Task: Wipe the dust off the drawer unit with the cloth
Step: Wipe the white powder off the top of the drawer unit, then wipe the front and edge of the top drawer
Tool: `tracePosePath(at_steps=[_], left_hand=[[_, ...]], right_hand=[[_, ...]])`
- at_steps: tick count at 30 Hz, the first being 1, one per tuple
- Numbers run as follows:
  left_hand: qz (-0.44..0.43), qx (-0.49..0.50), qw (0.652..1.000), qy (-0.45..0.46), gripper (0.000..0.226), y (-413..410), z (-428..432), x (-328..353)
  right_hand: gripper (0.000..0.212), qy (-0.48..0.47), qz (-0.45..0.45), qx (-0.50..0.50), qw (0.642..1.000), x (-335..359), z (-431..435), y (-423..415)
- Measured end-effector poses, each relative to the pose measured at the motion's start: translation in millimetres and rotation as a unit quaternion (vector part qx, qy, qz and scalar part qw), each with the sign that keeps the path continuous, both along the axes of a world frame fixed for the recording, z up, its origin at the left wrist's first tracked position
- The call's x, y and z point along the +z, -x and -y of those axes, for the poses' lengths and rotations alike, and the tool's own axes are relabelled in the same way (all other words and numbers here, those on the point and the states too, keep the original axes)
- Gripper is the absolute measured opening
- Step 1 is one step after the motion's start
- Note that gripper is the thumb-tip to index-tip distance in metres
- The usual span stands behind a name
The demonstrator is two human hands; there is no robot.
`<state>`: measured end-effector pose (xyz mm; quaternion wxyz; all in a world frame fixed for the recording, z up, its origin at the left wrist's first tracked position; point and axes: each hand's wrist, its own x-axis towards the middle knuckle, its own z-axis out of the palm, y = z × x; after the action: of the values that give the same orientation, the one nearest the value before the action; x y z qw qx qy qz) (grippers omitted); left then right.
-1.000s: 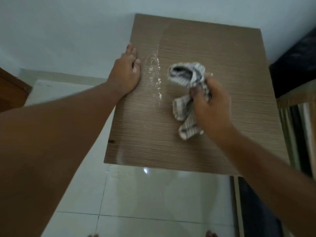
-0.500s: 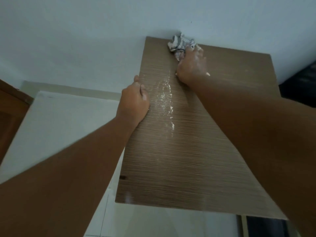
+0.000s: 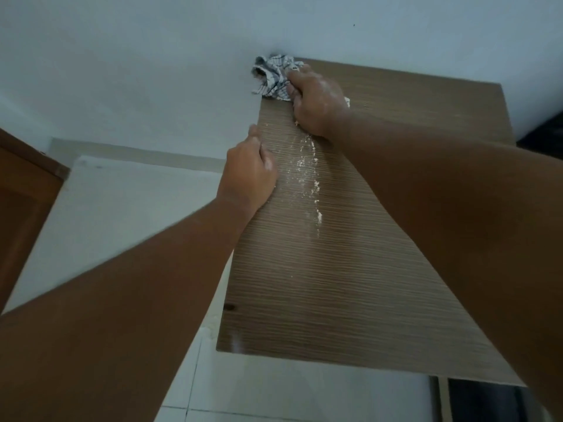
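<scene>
Brown wooden door point(image 3: 21, 208) stands at the far left, with pale floor tiles point(image 3: 128, 214) between it and the drawer unit point(image 3: 350, 269). Left hand point(image 3: 248, 175) rests on the unit's left edge, fingers curled over it and gripping the rim. Just to its right, a trail of white dust point(image 3: 309, 181) runs lengthwise down the wood-grain top surface, along the unit's long axis from far to near. Beyond it, at the far left corner where the top meets the white wall point(image 3: 182, 56), the right hand point(image 3: 316, 102) is closed around the checked cloth point(image 3: 274, 76), pressing it down; the bunched cloth spills past the corner edge. Right of the forearm, the top lies bare out to its right edge, with a dark object point(image 3: 542, 129) beyond it.
</scene>
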<state>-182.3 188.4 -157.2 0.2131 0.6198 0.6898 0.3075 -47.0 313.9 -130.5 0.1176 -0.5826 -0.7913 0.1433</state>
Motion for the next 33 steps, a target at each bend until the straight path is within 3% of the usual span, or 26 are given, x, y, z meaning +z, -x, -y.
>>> tracePosePath(at_steps=[10,20,33], left_hand=[[-0.041,0.017,0.999,0.005,0.028,1,9,7],[-0.053,0.015,0.998,-0.019,0.029,3,70,6],[0.031,0.027,0.999,-0.009,0.031,13,158,7]], right_hand=[[0.041,-0.019,-0.013,0.044,0.999,-4,68,0],[0.041,-0.024,-0.031,0.071,0.997,-6,145,-8],[0.041,-0.01,-0.05,0.028,0.998,-4,251,2]])
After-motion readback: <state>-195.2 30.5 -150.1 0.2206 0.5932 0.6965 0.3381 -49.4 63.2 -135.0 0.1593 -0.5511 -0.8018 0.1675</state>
